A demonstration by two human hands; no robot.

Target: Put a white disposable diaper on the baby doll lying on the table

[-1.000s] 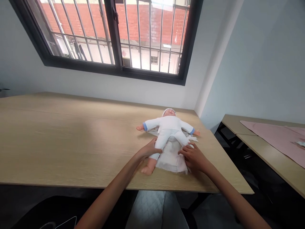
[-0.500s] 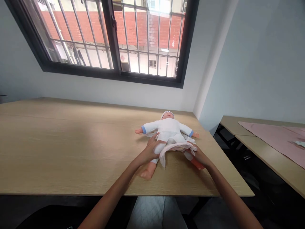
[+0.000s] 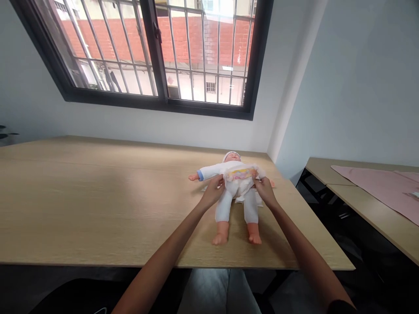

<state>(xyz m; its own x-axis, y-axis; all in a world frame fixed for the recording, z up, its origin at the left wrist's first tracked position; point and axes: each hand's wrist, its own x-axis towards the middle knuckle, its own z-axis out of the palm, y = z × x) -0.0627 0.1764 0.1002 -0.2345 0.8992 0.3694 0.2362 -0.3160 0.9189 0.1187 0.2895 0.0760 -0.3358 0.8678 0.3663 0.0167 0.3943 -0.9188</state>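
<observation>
A baby doll (image 3: 223, 213) in a white suit with blue cuffs and a white cap lies on its back, its feet towards me. Between its legs a white diaper (image 3: 241, 185) is folded up over the belly, a coloured print along its front band. My left hand (image 3: 212, 190) pinches the diaper's left front edge, fingers closed. On the other side my right hand (image 3: 264, 188) grips the right front edge, also closed. Part of the diaper's back spreads out under the doll's hips. The doll's right-side arm is mostly hidden behind the diaper and my hand.
The doll lies near the right end of a wooden table (image 3: 98, 205). Beyond a gap to the right stands another table with a pink cloth (image 3: 373, 187) on it. A barred window (image 3: 157, 56) is in the wall behind.
Both hands have moved up and away from me, lifting the diaper's front from between the legs onto the belly. The doll's legs now lie straighter and closer together.
</observation>
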